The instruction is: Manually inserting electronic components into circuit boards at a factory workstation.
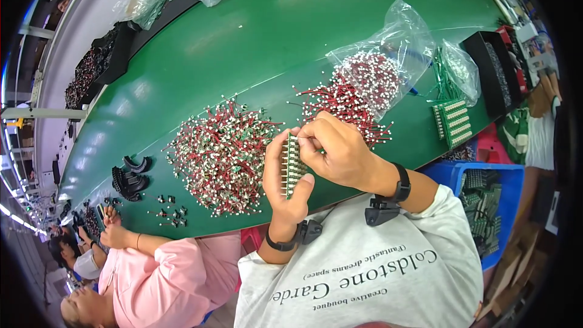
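Note:
My left hand (280, 200) is closed round a narrow green circuit-board panel (292, 164) with rows of small white connectors, fingers along one long edge and thumb on the other. At the panel's far end, my right hand (340, 152) has its thumb and forefinger pinched together; whatever sits between them is too small to make out. Just left of my hands lies a broad pile of short red wires with white and green ends (221, 158). Beyond the right hand is a second heap of red wires with white connectors (343, 100), partly inside a clear plastic bag (410, 36).
Stacked connector panels (454, 124) lie at the right, near a black bin (492, 73). A blue crate (507, 206) of boards stands beside the table. Black curved parts (129, 179) lie at the left. A co-worker in pink (173, 273) sits close on my left.

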Tool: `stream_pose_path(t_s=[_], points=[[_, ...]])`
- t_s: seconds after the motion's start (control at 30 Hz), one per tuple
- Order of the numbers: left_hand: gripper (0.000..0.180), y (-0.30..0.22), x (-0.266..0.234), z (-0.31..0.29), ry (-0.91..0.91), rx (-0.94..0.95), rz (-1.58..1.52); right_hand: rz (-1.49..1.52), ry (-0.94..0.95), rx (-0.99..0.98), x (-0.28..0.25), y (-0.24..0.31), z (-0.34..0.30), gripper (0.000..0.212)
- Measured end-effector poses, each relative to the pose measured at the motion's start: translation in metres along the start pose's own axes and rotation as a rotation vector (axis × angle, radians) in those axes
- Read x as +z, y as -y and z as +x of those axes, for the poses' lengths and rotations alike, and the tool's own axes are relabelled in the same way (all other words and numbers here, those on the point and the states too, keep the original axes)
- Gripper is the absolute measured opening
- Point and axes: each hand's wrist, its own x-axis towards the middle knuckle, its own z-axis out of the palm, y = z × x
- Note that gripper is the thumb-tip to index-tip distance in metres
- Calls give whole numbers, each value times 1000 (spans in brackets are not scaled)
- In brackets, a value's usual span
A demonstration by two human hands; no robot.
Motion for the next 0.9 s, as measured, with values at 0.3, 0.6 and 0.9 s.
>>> stream_pose_path(t_s=[0.3,0.6,0.9], points=[[71,9,-9,-2,24,124,175,-84,20,11,3,8,-3,14],[74,10,-10,-3,59,224,342,-123,55,-9,-1,3,-8,13],[69,15,-14,-6,77,250,392,-115,38,13,9,-2,-21,9]])
